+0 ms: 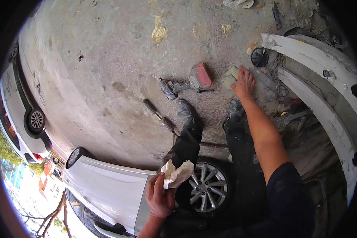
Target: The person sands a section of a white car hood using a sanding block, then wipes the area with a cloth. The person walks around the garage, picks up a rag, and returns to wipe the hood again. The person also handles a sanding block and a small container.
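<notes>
Wad (179, 174) in left hand (161, 197), right hand (244, 82) at sheets (229, 79), bowl-like disc (259, 57)

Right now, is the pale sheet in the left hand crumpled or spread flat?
Crumpled: the pale sheet shows deep creases and uneven, puckered edges, with the left hand holding it at one side.

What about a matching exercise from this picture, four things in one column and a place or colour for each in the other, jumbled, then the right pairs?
Things:
1. Crumpled sheet
2. Power tool
3. Right hand
4. Nearest wheel

Places or colours:
A. Reaching down at the yellowish pad
B. Black round the rim, silver in the middle
C. Held up in the left hand
D. Lying on the ground, red at one end

Right pairs: 1-C, 2-D, 3-A, 4-B.
</notes>
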Motion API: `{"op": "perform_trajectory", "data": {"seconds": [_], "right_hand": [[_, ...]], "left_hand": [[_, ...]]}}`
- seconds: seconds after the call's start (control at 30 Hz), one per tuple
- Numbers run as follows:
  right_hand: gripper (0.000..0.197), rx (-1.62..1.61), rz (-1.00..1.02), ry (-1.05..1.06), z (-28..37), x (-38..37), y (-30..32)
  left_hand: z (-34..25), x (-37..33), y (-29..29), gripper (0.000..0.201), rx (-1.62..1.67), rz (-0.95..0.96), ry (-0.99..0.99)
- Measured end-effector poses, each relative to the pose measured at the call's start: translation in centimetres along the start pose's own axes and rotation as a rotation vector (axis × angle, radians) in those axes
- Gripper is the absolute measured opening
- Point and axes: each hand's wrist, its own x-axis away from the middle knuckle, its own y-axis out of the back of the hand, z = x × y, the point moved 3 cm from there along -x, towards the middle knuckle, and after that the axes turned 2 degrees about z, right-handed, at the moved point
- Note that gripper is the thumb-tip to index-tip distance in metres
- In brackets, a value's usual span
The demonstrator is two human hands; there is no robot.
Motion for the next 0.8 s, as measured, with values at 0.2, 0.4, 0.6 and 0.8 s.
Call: {"op": "perform_trajectory", "data": {"seconds": [0.2,0.4,0.6,0.8], "right_hand": [[0.085,-0.121,0.042,-0.044,-1.0,-0.6,-1.8],[0.055,-0.141,0.016,0.091,-2.4,-2.0,-2.5],[0.049,-0.216,0.258,0.215,-2.5,-1.4,-4.6],[0.05,-0.083,0.244,0.301,-0.6,0.0,-4.7]], "left_hand": [[0.3,-0.7,0.2,0.061,-0.007,-0.012,0.014],[0.7,-0.5,0.1,0.056,0.016,-0.023,0.013],[1.5,-0.2,0.0,0.056,0.043,-0.003,0.003],[2.5,0.1,-0.1,0.055,0.059,-0.011,0.024]]}}
